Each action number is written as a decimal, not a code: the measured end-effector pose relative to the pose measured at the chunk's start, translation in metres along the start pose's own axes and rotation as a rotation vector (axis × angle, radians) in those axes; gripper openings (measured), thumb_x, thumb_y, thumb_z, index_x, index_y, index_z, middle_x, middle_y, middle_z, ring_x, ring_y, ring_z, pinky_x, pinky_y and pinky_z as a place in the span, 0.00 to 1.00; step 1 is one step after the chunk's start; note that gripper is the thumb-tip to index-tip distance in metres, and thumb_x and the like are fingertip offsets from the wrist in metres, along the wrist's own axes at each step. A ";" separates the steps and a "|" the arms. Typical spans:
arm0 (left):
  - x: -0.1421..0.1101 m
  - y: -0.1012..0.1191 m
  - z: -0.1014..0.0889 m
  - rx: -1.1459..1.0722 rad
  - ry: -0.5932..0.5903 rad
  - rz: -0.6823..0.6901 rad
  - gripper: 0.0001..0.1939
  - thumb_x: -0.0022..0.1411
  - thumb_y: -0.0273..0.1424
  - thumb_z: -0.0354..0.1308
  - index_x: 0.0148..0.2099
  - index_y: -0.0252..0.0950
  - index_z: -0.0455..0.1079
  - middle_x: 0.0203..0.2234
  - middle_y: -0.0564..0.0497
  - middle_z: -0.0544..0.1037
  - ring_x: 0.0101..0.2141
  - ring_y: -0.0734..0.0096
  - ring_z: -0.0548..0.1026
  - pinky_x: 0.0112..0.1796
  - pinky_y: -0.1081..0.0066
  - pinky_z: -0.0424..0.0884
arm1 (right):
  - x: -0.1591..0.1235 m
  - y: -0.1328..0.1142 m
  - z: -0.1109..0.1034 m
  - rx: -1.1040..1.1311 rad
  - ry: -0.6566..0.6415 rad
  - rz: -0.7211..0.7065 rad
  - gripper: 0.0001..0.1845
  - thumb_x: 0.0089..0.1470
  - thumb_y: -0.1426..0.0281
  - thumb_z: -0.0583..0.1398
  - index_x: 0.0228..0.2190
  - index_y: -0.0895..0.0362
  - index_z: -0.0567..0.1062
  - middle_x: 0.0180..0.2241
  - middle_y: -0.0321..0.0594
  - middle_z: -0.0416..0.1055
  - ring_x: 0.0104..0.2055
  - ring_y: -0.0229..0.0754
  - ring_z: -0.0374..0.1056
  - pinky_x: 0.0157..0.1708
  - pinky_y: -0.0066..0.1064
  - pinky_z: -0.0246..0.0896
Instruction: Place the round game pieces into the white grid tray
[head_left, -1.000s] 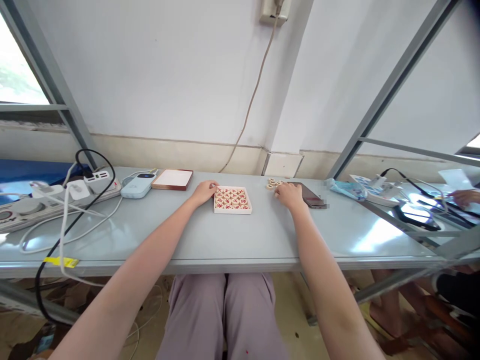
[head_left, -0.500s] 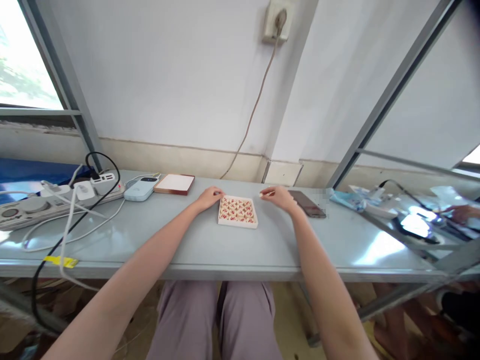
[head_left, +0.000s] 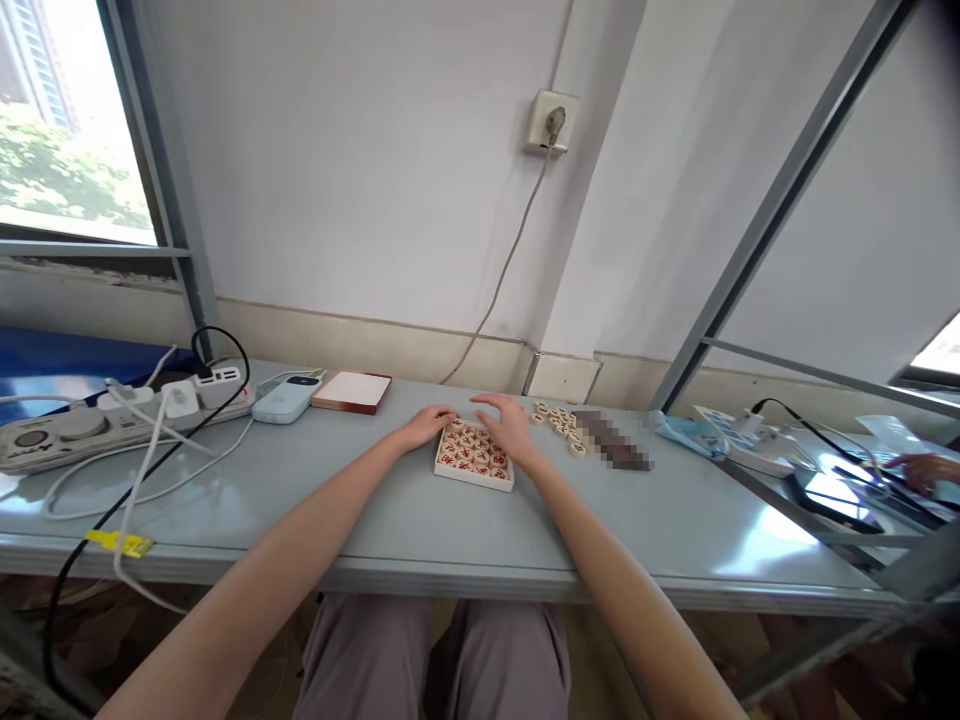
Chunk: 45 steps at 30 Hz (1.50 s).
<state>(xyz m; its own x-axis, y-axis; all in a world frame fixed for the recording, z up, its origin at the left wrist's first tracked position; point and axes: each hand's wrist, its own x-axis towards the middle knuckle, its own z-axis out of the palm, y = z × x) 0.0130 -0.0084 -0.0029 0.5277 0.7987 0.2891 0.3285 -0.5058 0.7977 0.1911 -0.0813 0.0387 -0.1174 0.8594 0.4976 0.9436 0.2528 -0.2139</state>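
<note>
A shallow white box (head_left: pixel 474 481) on the desk holds round wooden Chinese chess pieces (head_left: pixel 466 455) with red characters, set in rows. My left hand (head_left: pixel 426 427) is at the box's far left corner, its fingers curled against the edge. Over the far right part of the box, my right hand (head_left: pixel 509 427) has its fingers apart, and it hides some of the pieces. I see nothing held in it. To its right, several loose chess pieces (head_left: pixel 561 424) with dark characters lie in a cluster.
A flat box lid (head_left: pixel 351 390) and a pale blue device (head_left: pixel 286 399) lie at the back left. Power strips and cables (head_left: pixel 124 425) cover the left end. A dark, blurred-out flat object (head_left: pixel 616 441) lies beyond the loose pieces. At far right is another person's hand (head_left: pixel 926 470).
My right hand has moved left from beside the box to over it, and its fingers have spread. Loose pieces now show at right. My left hand stays at the box. The view has tilted up.
</note>
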 end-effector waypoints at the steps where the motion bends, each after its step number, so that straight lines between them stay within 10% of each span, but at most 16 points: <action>1: -0.001 0.002 0.000 0.020 -0.008 0.008 0.20 0.58 0.40 0.47 0.44 0.33 0.71 0.43 0.45 0.75 0.44 0.63 0.71 0.47 0.66 0.63 | 0.000 0.011 -0.001 -0.081 0.036 0.059 0.17 0.57 0.66 0.49 0.46 0.48 0.70 0.50 0.39 0.66 0.52 0.46 0.56 0.48 0.40 0.49; 9: -0.008 0.009 -0.003 0.189 -0.023 0.033 0.22 0.58 0.44 0.48 0.45 0.34 0.71 0.43 0.45 0.73 0.42 0.63 0.70 0.45 0.66 0.64 | -0.011 0.079 -0.002 -0.494 -0.163 0.265 0.17 0.55 0.70 0.50 0.44 0.59 0.71 0.52 0.54 0.62 0.55 0.55 0.53 0.47 0.48 0.47; 15: -0.006 0.006 -0.004 0.156 -0.020 0.034 0.20 0.59 0.40 0.46 0.44 0.33 0.71 0.43 0.46 0.74 0.44 0.64 0.69 0.46 0.69 0.63 | -0.006 0.066 -0.010 -0.466 -0.181 0.238 0.15 0.56 0.66 0.51 0.37 0.56 0.76 0.37 0.50 0.73 0.43 0.51 0.66 0.45 0.44 0.48; 28: -0.011 0.011 -0.004 0.072 0.025 -0.014 0.23 0.63 0.44 0.38 0.42 0.34 0.68 0.42 0.46 0.73 0.42 0.66 0.69 0.47 0.68 0.62 | -0.001 0.049 -0.017 -0.151 -0.031 0.282 0.17 0.47 0.55 0.58 0.34 0.51 0.77 0.40 0.41 0.72 0.46 0.48 0.63 0.44 0.37 0.51; 37: -0.017 0.022 -0.015 0.626 0.328 0.041 0.21 0.65 0.44 0.37 0.39 0.35 0.64 0.39 0.44 0.69 0.43 0.62 0.65 0.46 0.62 0.57 | -0.003 0.004 -0.012 -0.050 -0.089 -0.011 0.14 0.48 0.54 0.59 0.34 0.48 0.76 0.43 0.38 0.69 0.48 0.46 0.59 0.45 0.36 0.49; 45: -0.013 0.016 -0.011 0.602 0.143 -0.018 0.22 0.64 0.39 0.40 0.29 0.35 0.70 0.33 0.44 0.74 0.41 0.60 0.68 0.46 0.62 0.56 | -0.007 0.001 -0.005 -0.094 -0.118 -0.055 0.14 0.52 0.56 0.56 0.37 0.48 0.74 0.44 0.38 0.69 0.48 0.45 0.59 0.43 0.36 0.48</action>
<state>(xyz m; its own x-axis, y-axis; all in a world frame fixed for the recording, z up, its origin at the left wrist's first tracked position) 0.0031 -0.0233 0.0123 0.4217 0.8236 0.3792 0.7426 -0.5537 0.3768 0.1941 -0.0891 0.0396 -0.1999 0.8930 0.4031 0.9589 0.2628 -0.1068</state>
